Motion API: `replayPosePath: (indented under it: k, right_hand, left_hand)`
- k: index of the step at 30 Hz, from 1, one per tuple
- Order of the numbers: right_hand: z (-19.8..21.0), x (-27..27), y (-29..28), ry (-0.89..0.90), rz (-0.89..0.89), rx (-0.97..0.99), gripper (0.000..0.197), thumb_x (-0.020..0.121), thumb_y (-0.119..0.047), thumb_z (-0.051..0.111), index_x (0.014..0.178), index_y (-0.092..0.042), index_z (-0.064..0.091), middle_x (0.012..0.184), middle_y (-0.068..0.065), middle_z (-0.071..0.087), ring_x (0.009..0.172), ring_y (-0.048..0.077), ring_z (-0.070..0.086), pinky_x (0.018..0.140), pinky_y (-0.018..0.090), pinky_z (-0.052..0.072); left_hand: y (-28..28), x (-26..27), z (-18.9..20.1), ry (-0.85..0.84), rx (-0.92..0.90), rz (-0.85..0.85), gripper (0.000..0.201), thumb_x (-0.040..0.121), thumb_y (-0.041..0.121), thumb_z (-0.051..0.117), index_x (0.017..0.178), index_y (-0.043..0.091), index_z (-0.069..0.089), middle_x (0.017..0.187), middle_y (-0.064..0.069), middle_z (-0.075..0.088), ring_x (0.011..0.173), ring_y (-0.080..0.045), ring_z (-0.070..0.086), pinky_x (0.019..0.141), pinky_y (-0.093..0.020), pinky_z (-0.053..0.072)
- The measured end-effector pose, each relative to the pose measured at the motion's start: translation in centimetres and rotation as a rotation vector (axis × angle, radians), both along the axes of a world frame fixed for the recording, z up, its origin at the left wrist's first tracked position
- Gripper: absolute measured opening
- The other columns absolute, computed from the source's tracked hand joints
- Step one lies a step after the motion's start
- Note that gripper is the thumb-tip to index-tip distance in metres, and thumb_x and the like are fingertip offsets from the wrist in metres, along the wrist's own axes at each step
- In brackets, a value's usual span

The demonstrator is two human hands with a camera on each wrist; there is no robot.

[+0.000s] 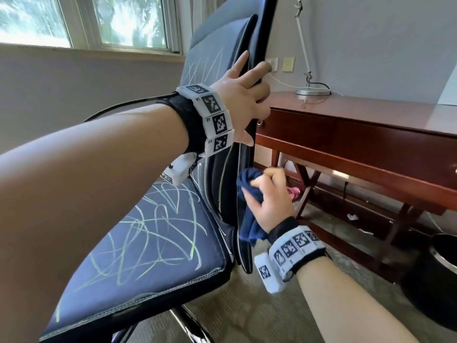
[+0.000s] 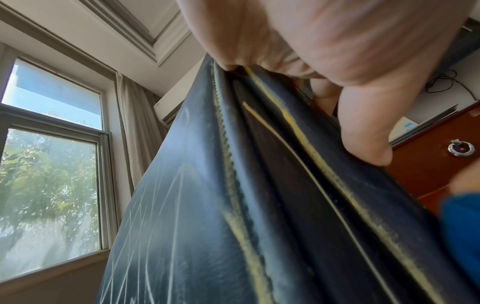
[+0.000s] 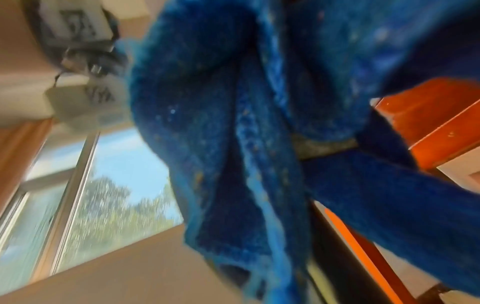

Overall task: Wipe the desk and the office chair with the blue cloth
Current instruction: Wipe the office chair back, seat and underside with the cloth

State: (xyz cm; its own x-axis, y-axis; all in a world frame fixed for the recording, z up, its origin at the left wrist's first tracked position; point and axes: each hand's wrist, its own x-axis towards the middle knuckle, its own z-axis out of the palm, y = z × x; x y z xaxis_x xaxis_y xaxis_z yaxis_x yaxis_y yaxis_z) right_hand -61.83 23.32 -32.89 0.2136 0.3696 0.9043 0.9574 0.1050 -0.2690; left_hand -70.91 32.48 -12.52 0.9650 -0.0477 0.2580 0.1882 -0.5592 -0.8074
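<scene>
Beside desk point(image 1: 371, 112), upright office chair point(image 1: 217, 78) backrest; right hand point(image 1: 268, 201) bunches blue cloth point(image 1: 247, 191).

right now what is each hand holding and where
The left hand grips the side edge of the office chair backrest. The right hand holds the bunched blue cloth by its middle.

White marker-tagged wristbands point(image 1: 214, 117) over black straps.
</scene>
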Motion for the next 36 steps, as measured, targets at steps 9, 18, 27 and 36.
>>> replayPosePath:
  k: [9,18,27,36]
  right_hand:
    - [-4.4,-0.8,-0.5,0.237,0.048,-0.153,0.028,0.079,-0.032,0.052,0.093,-0.008,0.05,0.099,0.017,0.048,0.077,0.032,0.058,0.066,0.022,0.042]
    - [-4.9,0.5,-1.3,-0.097,-0.004,-0.195,0.024,0.075,-0.023,0.055,0.096,-0.019,0.043,0.106,0.004,0.039,0.077,0.033,0.06,0.05,0.031,0.05]
    - [-13.4,0.1,-2.4,-0.01,-0.026,-0.441,0.046,0.061,-0.005,0.079,0.088,-0.015,0.043,0.093,0.01,0.054,0.071,0.025,0.054,0.051,0.028,0.047]
    - [-10.2,0.2,-0.5,-0.033,-0.017,-0.143,0.02,0.074,-0.02,0.058,0.081,-0.014,0.04,0.09,0.017,0.053,0.071,0.03,0.057,0.058,0.027,0.047]
  left_hand:
    - [-0.3,-0.6,-2.6,0.083,0.004,-0.015,0.042,0.089,0.056,0.04,0.123,0.036,0.052,0.14,0.006,0.036,0.142,-0.037,-0.004,0.108,-0.067,-0.003]
    - [-0.4,-1.2,-8.1,0.117,-0.016,-0.004,0.043,0.087,0.047,0.051,0.13,0.04,0.047,0.143,0.0,0.029,0.142,-0.037,-0.007,0.105,-0.066,-0.011]
    - [-0.8,-0.9,-10.3,0.065,-0.069,0.008,0.048,0.077,0.047,0.064,0.121,0.03,0.055,0.132,-0.005,0.039,0.14,-0.039,0.008,0.106,-0.07,-0.001]
    - [-0.8,-0.4,-13.5,0.097,-0.161,-0.125,0.037,0.079,0.024,0.042,0.107,0.027,0.066,0.109,0.003,0.053,0.136,-0.032,0.023,0.101,-0.075,-0.004]
